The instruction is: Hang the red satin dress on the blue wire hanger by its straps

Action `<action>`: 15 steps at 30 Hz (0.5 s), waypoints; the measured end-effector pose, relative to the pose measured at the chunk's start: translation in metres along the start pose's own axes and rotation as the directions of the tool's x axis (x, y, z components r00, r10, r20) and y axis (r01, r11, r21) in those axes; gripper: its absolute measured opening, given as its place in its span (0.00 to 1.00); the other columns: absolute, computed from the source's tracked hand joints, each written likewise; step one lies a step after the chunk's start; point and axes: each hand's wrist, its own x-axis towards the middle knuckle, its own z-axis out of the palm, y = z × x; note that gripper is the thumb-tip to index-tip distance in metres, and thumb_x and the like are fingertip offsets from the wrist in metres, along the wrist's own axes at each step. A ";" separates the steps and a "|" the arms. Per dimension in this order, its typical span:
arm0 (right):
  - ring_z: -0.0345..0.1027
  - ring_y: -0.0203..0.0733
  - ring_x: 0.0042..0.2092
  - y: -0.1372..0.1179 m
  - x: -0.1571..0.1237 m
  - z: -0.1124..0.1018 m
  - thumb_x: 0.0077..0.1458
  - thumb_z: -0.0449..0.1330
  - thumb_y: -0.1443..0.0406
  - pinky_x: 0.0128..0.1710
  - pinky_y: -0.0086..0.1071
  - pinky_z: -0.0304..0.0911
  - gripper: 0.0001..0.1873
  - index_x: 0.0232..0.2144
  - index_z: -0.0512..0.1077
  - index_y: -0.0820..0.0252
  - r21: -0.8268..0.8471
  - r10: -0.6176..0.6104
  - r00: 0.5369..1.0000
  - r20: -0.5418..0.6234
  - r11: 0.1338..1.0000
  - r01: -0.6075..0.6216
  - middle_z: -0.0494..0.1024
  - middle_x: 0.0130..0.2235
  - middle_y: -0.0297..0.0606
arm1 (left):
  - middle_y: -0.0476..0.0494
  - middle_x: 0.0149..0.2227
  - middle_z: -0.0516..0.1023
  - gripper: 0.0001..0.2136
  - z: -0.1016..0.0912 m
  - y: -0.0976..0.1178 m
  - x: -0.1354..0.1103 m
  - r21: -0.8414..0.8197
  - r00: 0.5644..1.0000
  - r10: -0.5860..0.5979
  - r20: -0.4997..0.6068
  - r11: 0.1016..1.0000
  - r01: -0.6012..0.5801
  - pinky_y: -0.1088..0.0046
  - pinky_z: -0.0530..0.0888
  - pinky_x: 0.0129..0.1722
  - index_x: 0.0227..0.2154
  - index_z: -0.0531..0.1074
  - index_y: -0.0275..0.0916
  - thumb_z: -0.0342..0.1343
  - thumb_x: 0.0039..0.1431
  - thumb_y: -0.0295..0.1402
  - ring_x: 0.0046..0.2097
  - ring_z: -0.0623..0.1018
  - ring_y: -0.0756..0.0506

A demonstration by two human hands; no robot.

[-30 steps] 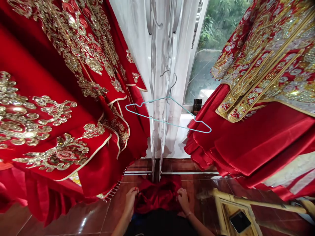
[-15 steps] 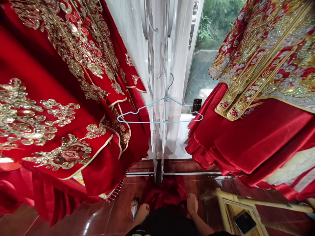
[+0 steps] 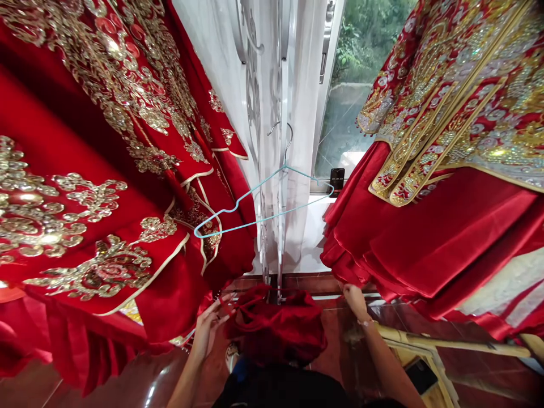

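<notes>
A bundle of plain red cloth [image 3: 276,326] hangs low in the middle, in front of my body. My left hand [image 3: 208,326] pinches its left edge, fingers partly stretched. My right hand [image 3: 352,297] is raised at its right side, fingers closed on a red edge near the hem of the right-hand robe; which fabric it grips I cannot tell. An empty light blue wire hanger [image 3: 261,201] hangs tilted, left end down, from a white ornate stand [image 3: 276,170] just above the cloth.
A red robe with gold embroidery [image 3: 97,187] hangs at the left, another [image 3: 442,170] at the right. Behind the stand are white curtains and a window with a small black device [image 3: 337,178] on the sill. A bamboo stool [image 3: 408,351] stands at lower right on a dark red tiled floor.
Both hands rose and spread apart, lifting the red cloth off the floor. The blue hanger swung from right end down, through level, to left end down.
</notes>
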 end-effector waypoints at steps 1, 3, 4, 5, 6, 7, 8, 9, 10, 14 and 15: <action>0.73 0.47 0.32 -0.012 0.011 -0.008 0.47 0.53 0.71 0.42 0.39 0.66 0.14 0.13 0.60 0.56 0.088 -0.029 0.999 -0.019 0.996 0.031 0.71 0.20 0.40 | 0.30 0.50 0.81 0.19 0.007 0.012 -0.005 -0.021 1.000 0.031 0.001 0.999 -0.031 0.51 0.78 0.51 0.37 0.81 0.37 0.61 0.40 0.40 0.57 0.77 0.28; 0.70 0.44 0.29 -0.034 0.026 -0.023 0.48 0.54 0.66 0.37 0.36 0.66 0.12 0.15 0.60 0.55 0.268 -0.079 0.995 -0.066 0.959 0.094 0.70 0.20 0.37 | 0.29 0.49 0.82 0.19 0.020 0.033 -0.015 -0.049 0.994 0.112 0.001 0.993 -0.111 0.51 0.78 0.52 0.36 0.82 0.35 0.62 0.40 0.38 0.55 0.78 0.28; 0.70 0.43 0.29 -0.043 0.030 -0.030 0.48 0.54 0.64 0.36 0.36 0.66 0.12 0.16 0.60 0.55 0.352 -0.099 0.991 -0.093 0.927 0.126 0.70 0.21 0.36 | 0.29 0.48 0.82 0.17 0.026 0.042 -0.020 -0.059 0.988 0.155 -0.003 0.986 -0.155 0.52 0.78 0.52 0.35 0.82 0.35 0.62 0.41 0.38 0.55 0.79 0.28; 0.69 0.42 0.29 -0.052 0.033 -0.037 0.47 0.55 0.62 0.34 0.35 0.66 0.11 0.17 0.61 0.55 0.428 -0.115 0.986 -0.124 0.890 0.157 0.70 0.21 0.35 | 0.29 0.48 0.83 0.16 0.031 0.049 -0.024 -0.066 0.980 0.199 -0.015 0.978 -0.199 0.52 0.78 0.52 0.34 0.83 0.35 0.62 0.41 0.38 0.54 0.79 0.28; 0.69 0.41 0.29 -0.058 0.035 -0.044 0.47 0.56 0.60 0.34 0.35 0.66 0.11 0.18 0.62 0.55 0.493 -0.125 0.979 -0.161 0.849 0.190 0.70 0.22 0.35 | 0.29 0.47 0.83 0.16 0.034 0.056 -0.028 -0.070 0.970 0.242 -0.031 0.967 -0.244 0.52 0.79 0.50 0.34 0.83 0.35 0.61 0.42 0.37 0.53 0.80 0.28; 0.68 0.40 0.28 -0.064 0.035 -0.052 0.46 0.56 0.58 0.33 0.34 0.66 0.11 0.19 0.63 0.55 0.543 -0.129 0.970 -0.205 0.810 0.223 0.70 0.22 0.34 | 0.29 0.47 0.83 0.16 0.036 0.062 -0.032 -0.074 0.958 0.283 -0.050 0.955 -0.286 0.52 0.80 0.49 0.35 0.83 0.35 0.61 0.43 0.37 0.53 0.80 0.28; 0.67 0.39 0.28 -0.068 0.036 -0.059 0.46 0.57 0.57 0.32 0.34 0.65 0.11 0.20 0.64 0.56 0.579 -0.128 0.959 -0.253 0.774 0.256 0.70 0.23 0.33 | 0.29 0.47 0.83 0.16 0.037 0.067 -0.035 -0.077 0.946 0.318 -0.070 0.943 -0.323 0.52 0.81 0.47 0.36 0.83 0.36 0.61 0.44 0.37 0.54 0.80 0.28; 0.65 0.38 0.28 -0.071 0.036 -0.067 0.45 0.57 0.57 0.32 0.33 0.64 0.10 0.21 0.66 0.56 0.602 -0.123 0.946 -0.300 0.745 0.287 0.70 0.23 0.33 | 0.29 0.48 0.82 0.17 0.038 0.072 -0.038 -0.082 0.934 0.345 -0.089 0.932 -0.352 0.53 0.82 0.45 0.37 0.83 0.36 0.61 0.44 0.37 0.54 0.79 0.28; 0.63 0.37 0.28 -0.073 0.036 -0.075 0.43 0.58 0.57 0.31 0.32 0.63 0.10 0.21 0.67 0.57 0.617 -0.117 0.933 -0.340 0.721 0.315 0.71 0.23 0.32 | 0.29 0.48 0.82 0.17 0.038 0.077 -0.041 -0.088 0.924 0.366 -0.109 0.922 -0.376 0.54 0.82 0.43 0.38 0.82 0.36 0.61 0.44 0.36 0.55 0.79 0.28; 0.60 0.34 0.25 -0.081 0.037 -0.097 0.42 0.60 0.60 0.27 0.29 0.60 0.08 0.19 0.67 0.58 0.679 -0.162 0.928 -0.335 0.642 0.357 0.68 0.20 0.30 | 0.28 0.50 0.81 0.16 0.038 0.096 -0.051 -0.103 0.902 0.416 -0.114 0.898 -0.427 0.57 0.84 0.39 0.39 0.82 0.36 0.61 0.45 0.34 0.56 0.78 0.28; 0.59 0.34 0.23 -0.083 0.036 -0.101 0.42 0.60 0.61 0.26 0.29 0.60 0.08 0.18 0.66 0.58 0.703 -0.206 0.934 -0.293 0.615 0.357 0.67 0.19 0.29 | 0.29 0.51 0.81 0.16 0.038 0.100 -0.053 -0.111 0.901 0.423 -0.101 0.895 -0.432 0.57 0.84 0.38 0.39 0.82 0.36 0.61 0.46 0.34 0.56 0.78 0.27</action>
